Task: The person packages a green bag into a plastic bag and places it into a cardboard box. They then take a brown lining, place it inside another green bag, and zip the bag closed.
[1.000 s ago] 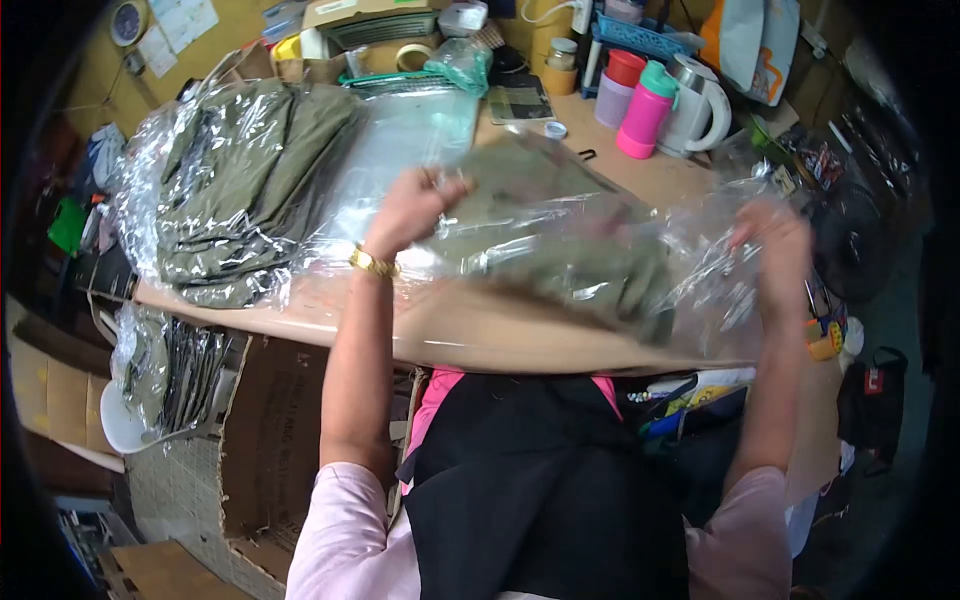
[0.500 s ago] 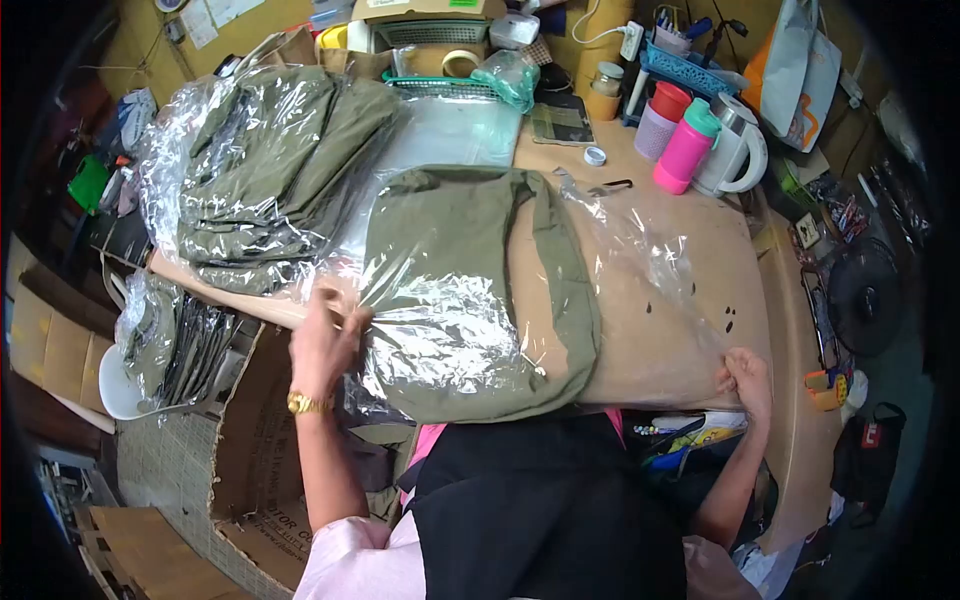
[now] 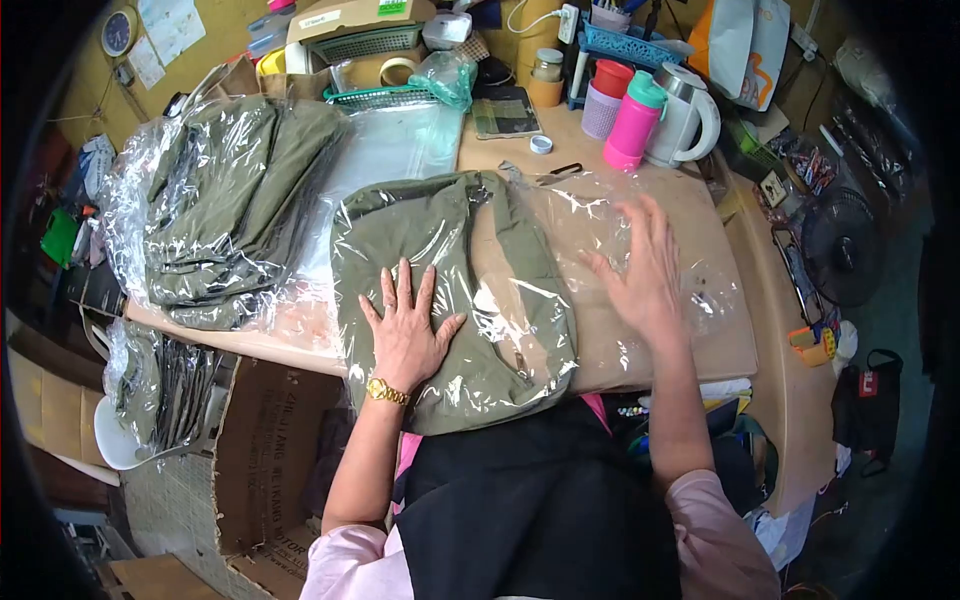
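An olive-green cloth bag with a wide strap lies flat inside a clear plastic sleeve on the brown-covered table. My left hand, a gold watch at its wrist, rests palm down on the wrapped cloth with fingers spread. Over the sleeve's loose right-hand part is my right hand, fingers stretched out and thumb apart. Neither hand grips anything. A pile of similar olive cloth pieces in clear plastic sits to the left.
Clear plastic sheets lie behind the cloth bag. At the back right stand a pink bottle, a lidded cup and a kettle. A small dark clip lies near the sleeve. Below the table's left edge is an open carton.
My left hand has let go of the plastic edge and now lies flat on the cloth bag. My right hand has moved from the near right corner up and inward, opening out over the sleeve.
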